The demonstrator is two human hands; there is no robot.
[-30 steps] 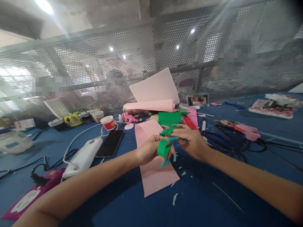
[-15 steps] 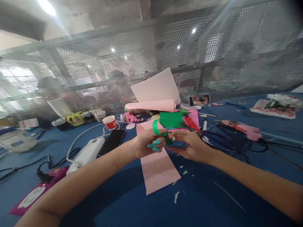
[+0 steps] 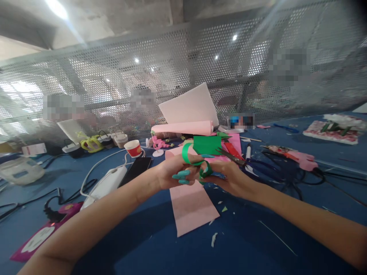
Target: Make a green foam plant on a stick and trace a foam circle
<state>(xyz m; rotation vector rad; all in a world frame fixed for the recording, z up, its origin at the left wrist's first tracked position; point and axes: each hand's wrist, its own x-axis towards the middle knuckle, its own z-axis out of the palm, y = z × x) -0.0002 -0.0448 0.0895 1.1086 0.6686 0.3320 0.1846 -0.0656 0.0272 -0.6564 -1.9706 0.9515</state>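
Worktop [image 3: 143,244], blue and broad, is lying beneath everything, with a pink sheet [image 3: 192,214] resting below the hands. The left hand [image 3: 177,172] and right hand [image 3: 229,175] are meeting over that sheet, fingers of both pinching a narrow green strip [image 3: 185,154], which is arching above the left and curling between them. It is looking light, springy and easily creased, so a gentle hold near its curled end is probably suiting it best.
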